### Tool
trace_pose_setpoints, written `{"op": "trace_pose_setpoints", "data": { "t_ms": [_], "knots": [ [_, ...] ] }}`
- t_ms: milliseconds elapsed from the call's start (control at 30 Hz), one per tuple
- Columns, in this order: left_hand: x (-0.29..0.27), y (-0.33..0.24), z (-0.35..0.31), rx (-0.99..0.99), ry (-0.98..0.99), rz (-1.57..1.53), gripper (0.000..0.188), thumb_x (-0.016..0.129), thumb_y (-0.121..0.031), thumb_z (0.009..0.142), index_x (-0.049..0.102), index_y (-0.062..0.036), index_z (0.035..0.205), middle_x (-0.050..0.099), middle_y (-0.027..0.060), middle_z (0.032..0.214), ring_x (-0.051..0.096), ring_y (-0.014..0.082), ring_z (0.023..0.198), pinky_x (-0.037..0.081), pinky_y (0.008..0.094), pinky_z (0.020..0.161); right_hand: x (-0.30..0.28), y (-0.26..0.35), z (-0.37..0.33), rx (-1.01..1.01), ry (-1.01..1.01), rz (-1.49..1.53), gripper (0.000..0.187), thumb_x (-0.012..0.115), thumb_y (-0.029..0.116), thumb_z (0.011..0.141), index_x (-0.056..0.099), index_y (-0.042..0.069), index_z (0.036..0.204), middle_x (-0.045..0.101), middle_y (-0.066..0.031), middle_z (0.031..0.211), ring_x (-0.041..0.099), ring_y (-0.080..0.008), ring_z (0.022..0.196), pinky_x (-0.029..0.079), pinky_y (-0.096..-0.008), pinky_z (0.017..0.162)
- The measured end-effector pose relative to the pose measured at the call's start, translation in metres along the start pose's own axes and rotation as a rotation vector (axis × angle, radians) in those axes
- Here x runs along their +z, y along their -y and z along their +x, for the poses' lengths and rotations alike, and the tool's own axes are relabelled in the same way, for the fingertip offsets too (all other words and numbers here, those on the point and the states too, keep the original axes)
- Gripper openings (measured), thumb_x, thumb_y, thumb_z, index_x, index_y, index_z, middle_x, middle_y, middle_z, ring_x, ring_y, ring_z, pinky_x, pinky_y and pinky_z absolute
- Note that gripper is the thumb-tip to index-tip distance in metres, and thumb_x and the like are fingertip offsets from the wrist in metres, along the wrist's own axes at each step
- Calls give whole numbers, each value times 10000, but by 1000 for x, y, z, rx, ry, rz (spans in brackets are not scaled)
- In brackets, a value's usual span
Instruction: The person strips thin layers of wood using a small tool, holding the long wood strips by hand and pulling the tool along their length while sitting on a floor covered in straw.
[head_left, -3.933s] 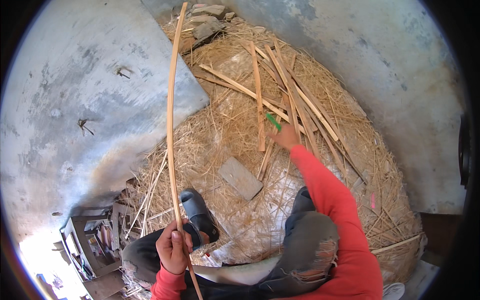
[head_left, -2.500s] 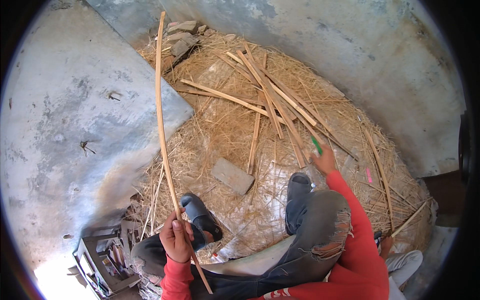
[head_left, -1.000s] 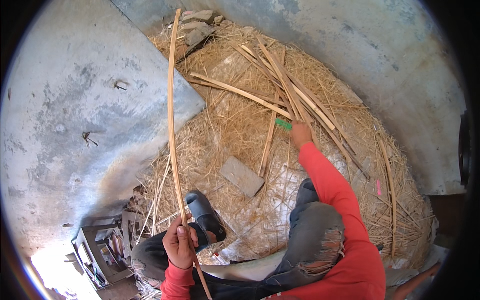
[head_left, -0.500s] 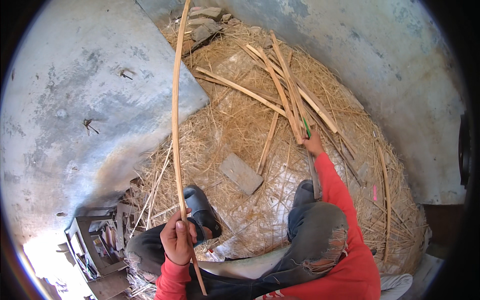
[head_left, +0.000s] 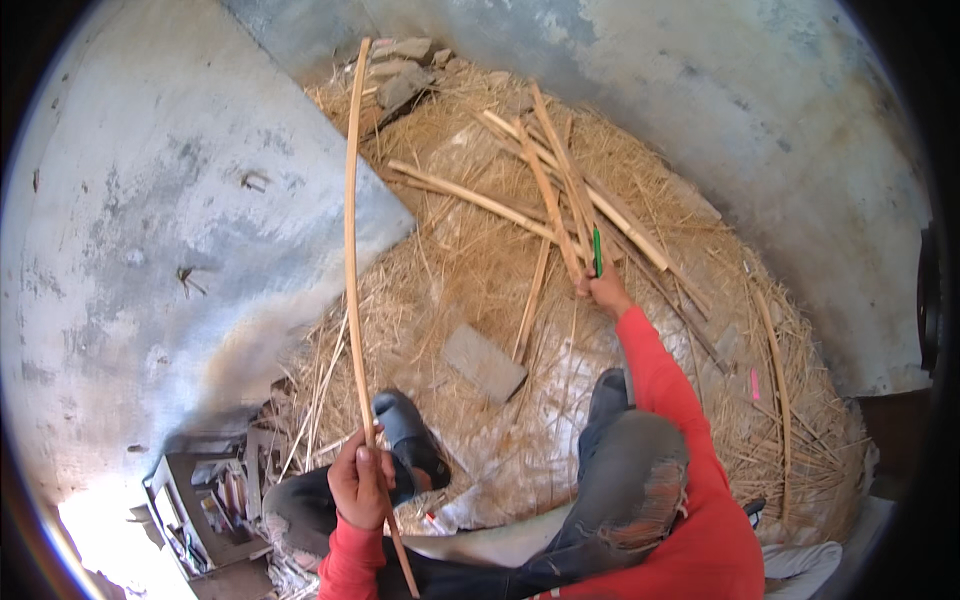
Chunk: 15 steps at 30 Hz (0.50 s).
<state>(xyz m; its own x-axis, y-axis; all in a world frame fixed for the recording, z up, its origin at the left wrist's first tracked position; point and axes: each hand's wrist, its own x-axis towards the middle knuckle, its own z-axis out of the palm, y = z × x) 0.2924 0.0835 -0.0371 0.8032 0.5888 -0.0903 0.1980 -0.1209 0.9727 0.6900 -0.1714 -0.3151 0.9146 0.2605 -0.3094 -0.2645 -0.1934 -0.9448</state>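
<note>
My left hand (head_left: 361, 482) is closed around the lower part of a long, pale wooden strip (head_left: 351, 220), which stands up steeply and bows slightly. Its lower end passes below my fist, over my leg. My right arm reaches forward, and the right hand (head_left: 606, 292) is closed with a slim green pen (head_left: 598, 250) sticking up from it. Those fingers are also at the near end of a wooden strip (head_left: 548, 190) in a loose, crossing pile. Whether they grip that strip, I cannot tell. Other pale strips (head_left: 470, 198) lie across the straw beside it.
Straw and shavings cover the floor. A grey brick (head_left: 484, 362) lies between my feet and the pile. Broken stones (head_left: 403, 80) sit at the far wall. A grey slab (head_left: 200, 200) fills the left, a wooden frame (head_left: 200, 505) below it. One curved strip (head_left: 776, 390) lies at right.
My right hand has shifted slightly left at the pile, and the green pen now stands more upright. The strip in my left hand has dropped lower in view, its top end now showing.
</note>
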Motion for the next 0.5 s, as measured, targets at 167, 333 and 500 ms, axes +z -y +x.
{"op": "trace_pose_setpoints", "data": {
  "t_ms": [167, 333, 500],
  "knots": [
    [0, -1, -6, 40, 50, -35, 450, 473, -333, 1059, 551, 64, 1257, 514, 10, 630, 457, 68, 501, 373, 197, 473, -44, 12, -57, -107, 104, 386, 418, 660, -120, 760, 353, 163, 747, 452, 45, 787, 466, -91, 741, 451, -277, 759],
    [-6, -6, -15, 53, 52, -53, 458, 466, -340, 1061, 550, 66, 1254, 511, 6, 622, 455, 67, 498, 366, 195, 472, -123, 2, -200, -132, -175, 345, 372, 677, -84, 758, 388, 150, 758, 474, 24, 867, 531, -125, 891, 459, -295, 834],
    [-13, -9, -21, 99, 61, -70, 460, 460, -342, 1063, 550, 67, 1253, 505, 5, 617, 448, 66, 497, 361, 196, 473, -225, -28, -339, -480, -652, 449, 355, 641, -90, 790, 378, 148, 775, 486, 5, 906, 578, -172, 1037, 432, -330, 959]
  ]
}}
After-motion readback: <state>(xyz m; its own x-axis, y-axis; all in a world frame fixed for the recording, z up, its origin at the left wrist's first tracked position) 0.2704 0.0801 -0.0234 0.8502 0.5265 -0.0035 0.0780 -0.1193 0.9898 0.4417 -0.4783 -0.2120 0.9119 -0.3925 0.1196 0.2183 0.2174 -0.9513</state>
